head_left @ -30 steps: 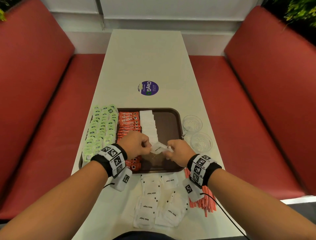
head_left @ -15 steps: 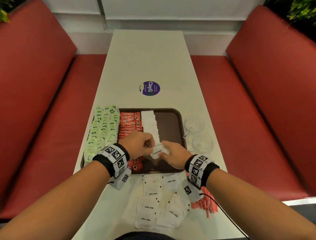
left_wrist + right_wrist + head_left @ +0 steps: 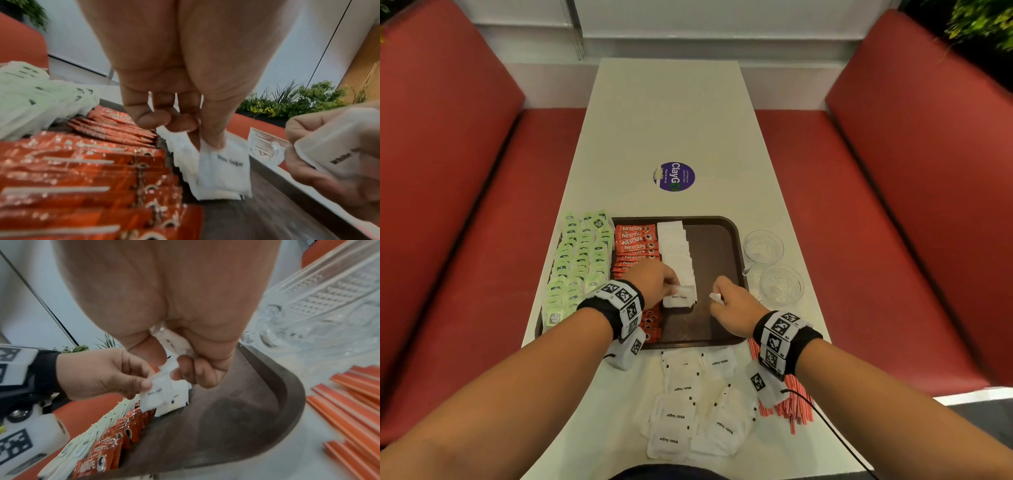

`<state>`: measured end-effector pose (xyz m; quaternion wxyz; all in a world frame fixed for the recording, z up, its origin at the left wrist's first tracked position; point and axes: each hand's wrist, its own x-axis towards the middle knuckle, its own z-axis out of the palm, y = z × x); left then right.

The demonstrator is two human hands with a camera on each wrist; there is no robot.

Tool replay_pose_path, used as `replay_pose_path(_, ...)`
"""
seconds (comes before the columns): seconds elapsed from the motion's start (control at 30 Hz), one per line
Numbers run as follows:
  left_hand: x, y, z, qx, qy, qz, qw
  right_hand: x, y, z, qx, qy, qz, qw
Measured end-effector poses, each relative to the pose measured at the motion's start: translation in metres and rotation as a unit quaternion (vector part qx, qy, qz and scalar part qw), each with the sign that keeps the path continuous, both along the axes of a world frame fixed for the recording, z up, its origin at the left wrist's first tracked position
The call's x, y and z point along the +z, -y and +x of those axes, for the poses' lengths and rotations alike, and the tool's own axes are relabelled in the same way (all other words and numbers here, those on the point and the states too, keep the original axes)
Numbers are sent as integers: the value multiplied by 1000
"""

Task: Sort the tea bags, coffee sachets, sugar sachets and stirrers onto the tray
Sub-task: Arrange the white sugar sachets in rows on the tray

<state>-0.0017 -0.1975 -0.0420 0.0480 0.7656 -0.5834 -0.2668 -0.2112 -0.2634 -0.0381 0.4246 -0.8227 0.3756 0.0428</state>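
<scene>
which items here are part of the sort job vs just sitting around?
Job:
tray
tea bags
coffee sachets
sugar row on the tray
loose sugar sachets
stirrers
left hand, pinching a sugar sachet
right hand, gripping more sugar

Lying about:
two glass cups
round sticker
red benches

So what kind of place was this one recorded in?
Probably a café or canteen booth: red padded benches flank a long white table bearing a round sticker, and a brown tray holds coffee sachets.
</scene>
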Motion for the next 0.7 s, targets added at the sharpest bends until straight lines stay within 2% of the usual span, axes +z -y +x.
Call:
replay_pose_path(0.13,-10,6,-8,-5,47,56,997,2,0,0,-29,5,12,999)
replay_pose_path(0.3,-15,12,-10,49,70,66,994,9,1,0,-31,-4,51,998)
replay_pose_path(0.4,-15,14,-7,50,88,81,992,10,1,-1,-16,-17,54,998)
replay_pose_path(0.57,-12,15,-6,53,109,53,991,5,3,-2,-17,-22,38,999)
replay_pose_path(0.7,-13,24,-18,19,145,44,988,1,5,-2,-18,-24,22,999)
